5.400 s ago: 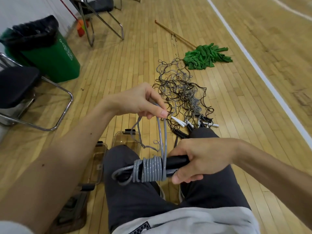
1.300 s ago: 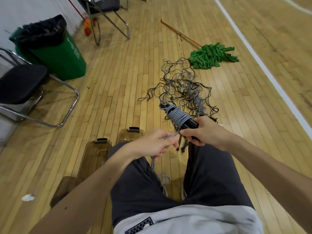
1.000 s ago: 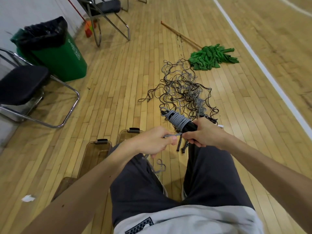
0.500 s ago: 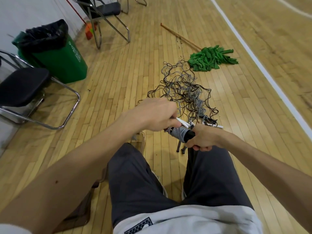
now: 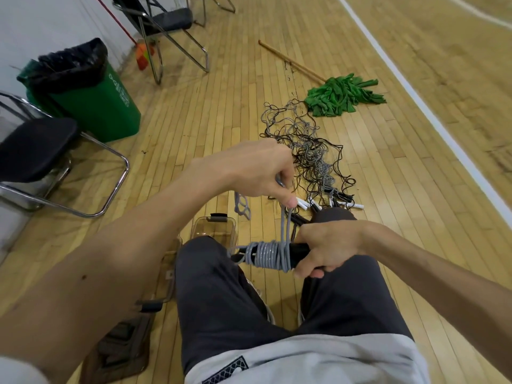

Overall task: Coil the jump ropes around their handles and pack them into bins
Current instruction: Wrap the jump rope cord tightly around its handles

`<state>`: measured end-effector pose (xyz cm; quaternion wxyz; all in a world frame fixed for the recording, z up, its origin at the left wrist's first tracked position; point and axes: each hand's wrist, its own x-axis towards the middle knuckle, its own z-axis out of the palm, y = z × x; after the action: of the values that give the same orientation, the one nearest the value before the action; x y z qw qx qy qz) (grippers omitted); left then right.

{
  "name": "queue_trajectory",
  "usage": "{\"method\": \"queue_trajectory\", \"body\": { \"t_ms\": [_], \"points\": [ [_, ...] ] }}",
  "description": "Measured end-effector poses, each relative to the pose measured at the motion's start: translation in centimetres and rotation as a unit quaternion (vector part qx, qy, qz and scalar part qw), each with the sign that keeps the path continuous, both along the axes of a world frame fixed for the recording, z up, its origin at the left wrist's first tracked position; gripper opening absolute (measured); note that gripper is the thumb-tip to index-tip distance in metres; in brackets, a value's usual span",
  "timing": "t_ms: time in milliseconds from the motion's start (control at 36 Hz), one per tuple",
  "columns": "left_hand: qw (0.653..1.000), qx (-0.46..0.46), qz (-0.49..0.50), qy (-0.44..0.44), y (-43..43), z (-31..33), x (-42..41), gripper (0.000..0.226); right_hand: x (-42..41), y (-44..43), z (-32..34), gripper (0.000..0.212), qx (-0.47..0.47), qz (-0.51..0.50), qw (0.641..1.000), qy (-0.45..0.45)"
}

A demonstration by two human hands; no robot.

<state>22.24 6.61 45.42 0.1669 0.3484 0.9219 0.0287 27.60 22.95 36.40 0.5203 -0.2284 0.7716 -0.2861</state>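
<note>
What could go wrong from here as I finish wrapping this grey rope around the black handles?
1. The left hand pinches the grey rope taut above the coil. If that pinch slips, the turns on the black handles may loosen or slide off their free end.
2. The rope's loose loop dangles close to the tangled pile on the floor and could snag there.
</note>
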Motion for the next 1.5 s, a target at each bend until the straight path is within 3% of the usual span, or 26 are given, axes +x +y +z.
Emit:
{"method": "queue_trajectory", "body": {
  "t_ms": [333, 583, 694, 778, 833, 861, 944, 1000, 1083, 1167, 1306, 1333, 1500],
  "points": [
    [0.979, 0.130, 0.083, -0.132, -2.0, -2.1, 0.4, 0.031, 2.2, -0.4, 0.9, 0.020, -0.091, 0.041, 0.995, 0.016],
    [0.904, 0.279, 0.170, -0.275, -4.8, -6.3, 1.1, 0.029, 2.6, -0.3, 1.6, 0.019, -0.189, 0.011, 0.982, 0.016],
    [0.863, 0.337, 0.182, -0.330, -4.8, -6.5, 2.0, 0.021, 2.1, -0.2, 1.7, 0.028, -0.267, -0.025, 0.963, 0.023],
    [0.860, 0.327, 0.238, -0.312, -8.0, -13.3, 0.5, 0.024, 1.6, 0.2, 1.8, 0.013, -0.325, -0.050, 0.944, 0.002],
    [0.849, 0.277, 0.311, -0.325, -12.7, -23.2, -2.6, 0.031, 1.4, 0.4, 1.6, 0.014, -0.343, -0.072, 0.936, -0.019],
    [0.827, 0.255, 0.345, -0.362, -13.5, -24.5, -3.1, 0.039, 1.2, 0.5, 1.4, 0.017, -0.347, -0.078, 0.934, -0.024],
    [0.822, 0.299, 0.309, -0.374, -9.5, -17.5, 3.0, 0.021, 1.2, 0.7, 0.8, 0.012, -0.358, -0.098, 0.928, -0.031],
    [0.805, 0.349, 0.298, -0.377, -5.7, -13.4, 5.2, 0.036, 0.8, 1.0, 0.5, 0.009, -0.355, -0.129, 0.925, -0.031],
    [0.771, 0.413, 0.321, -0.363, -5.2, -13.7, 5.5, 0.044, -0.2, 1.7, -0.3, 0.019, -0.315, -0.201, 0.927, -0.028],
    [0.775, 0.387, 0.319, -0.384, -5.2, -13.5, 6.0, 0.041, -1.1, 2.2, -1.7, 0.026, -0.268, -0.242, 0.932, -0.031],
    [0.786, 0.380, 0.298, -0.385, -4.7, -14.1, 6.5, 0.029, -1.5, 2.6, -4.1, 0.015, -0.231, -0.278, 0.932, -0.009],
    [0.776, 0.385, 0.306, -0.396, -4.6, -14.2, 6.6, 0.026, -1.7, 2.5, -4.5, 0.015, -0.220, -0.286, 0.933, 0.004],
    [0.632, 0.465, 0.365, -0.502, -3.9, -14.9, 6.8, 0.019, -2.2, 2.2, -5.6, 0.020, -0.148, -0.294, 0.938, 0.110]
  ]
}}
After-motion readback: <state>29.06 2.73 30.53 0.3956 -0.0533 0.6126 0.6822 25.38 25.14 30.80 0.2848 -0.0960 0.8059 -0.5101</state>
